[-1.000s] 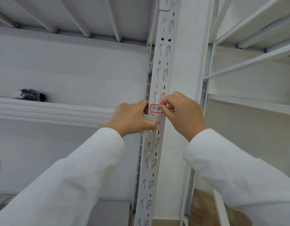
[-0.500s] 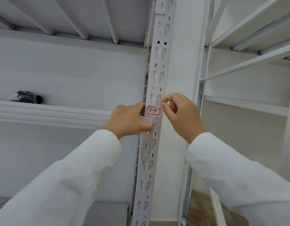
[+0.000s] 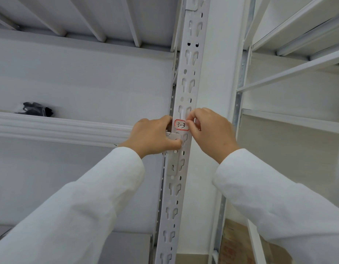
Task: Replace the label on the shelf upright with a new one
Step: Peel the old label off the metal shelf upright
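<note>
White-painted steel, punched with paired keyhole slots, forms the shelf upright [image 3: 185, 88] that runs up the middle of the head view. On its front face we see the label [image 3: 181, 125] — a small white sticker with a red border and the handwritten mark "3-3" — lying between two slot pairs. The right hand [image 3: 210, 133] meets the label's right edge; its thumb and forefinger are drawn together there in a narrow pinch on the sticker's corner. The left hand [image 3: 152, 136] is curled around the upright's left edge just below the label, thumb pressed on the front face, fingers hidden behind the steel. Both arms wear white sleeves [image 3: 100, 189]. To the left we note a white shelf beam [image 3: 60, 128], with a dark bundled object [image 3: 36, 109] lying on the shelf behind it — what it is we cannot tell. To the right stands a second white shelving bay [image 3: 290, 119]
</note>
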Available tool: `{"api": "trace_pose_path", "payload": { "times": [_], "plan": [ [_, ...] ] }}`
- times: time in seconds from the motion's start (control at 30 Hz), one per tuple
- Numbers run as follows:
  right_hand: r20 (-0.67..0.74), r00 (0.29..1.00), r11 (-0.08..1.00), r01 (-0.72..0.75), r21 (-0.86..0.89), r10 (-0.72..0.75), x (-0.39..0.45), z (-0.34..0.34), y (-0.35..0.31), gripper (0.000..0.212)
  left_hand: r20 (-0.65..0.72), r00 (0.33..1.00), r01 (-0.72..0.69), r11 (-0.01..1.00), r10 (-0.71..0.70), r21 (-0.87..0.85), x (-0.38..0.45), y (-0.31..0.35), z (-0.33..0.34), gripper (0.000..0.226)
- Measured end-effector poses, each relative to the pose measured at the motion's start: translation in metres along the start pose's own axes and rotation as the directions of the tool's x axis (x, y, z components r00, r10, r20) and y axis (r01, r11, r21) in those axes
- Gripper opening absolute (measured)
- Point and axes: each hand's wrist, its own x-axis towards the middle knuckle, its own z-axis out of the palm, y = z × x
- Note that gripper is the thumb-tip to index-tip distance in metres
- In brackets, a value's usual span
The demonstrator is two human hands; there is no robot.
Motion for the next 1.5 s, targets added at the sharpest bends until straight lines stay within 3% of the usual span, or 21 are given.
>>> {"api": "trace_pose_path", "payload": {
  "times": [0.2, 0.43, 0.6, 0.87, 1.13, 1.37, 1.5],
  "plan": [
    [0.051, 0.995, 0.99, 0.094, -0.105, -0.089, 0.002, -0.003, 0.0, 0.016, 0.005, 1.0, 0.01, 1.0, -0.01, 0.003, 0.0, 0.0, 0.0, 0.031],
    [-0.098, 0.995, 0.974, 0.002, 0.225, 0.021, -0.004, 0.004, 0.01, 0.004, 0.011, 1.0, -0.001, 1.0, 0.001, -0.001, -0.001, 0.0, 0.0, 0.03],
    [-0.029, 0.999, 0.991, 0.028, 0.133, -0.024, 0.0, 0.004, 0.007, 0.003, 0.003, 1.0, 0.004, 1.0, -0.004, -0.017, -0.001, 0.0, -0.001, 0.029],
    [-0.073, 0.996, 0.998, 0.054, -0.04, -0.057, 0.0, 0.0, 0.0, 0.009, 0.014, 1.0, 0.013, 1.0, -0.013, -0.006, -0.001, 0.001, -0.001, 0.031],
    [-0.022, 0.994, 0.992, 0.108, -0.06, -0.11, 0.0, 0.005, 0.001, 0.014, 0.014, 1.0, 0.013, 1.0, -0.013, -0.001, -0.001, 0.001, -0.002, 0.03],
    [-0.26, 0.96, 0.993, 0.116, 0.019, -0.107, -0.01, 0.009, 0.003, 0.003, 0.012, 1.0, 0.011, 1.0, -0.011, -0.014, -0.002, 0.0, -0.001, 0.03],
    [-0.24, 0.97, 0.996, 0.067, 0.063, -0.05, -0.012, 0.007, 0.009, 0.005, 0.018, 1.0, 0.014, 1.0, -0.013, -0.026, -0.002, 0.0, -0.001, 0.032]
  ]
}}
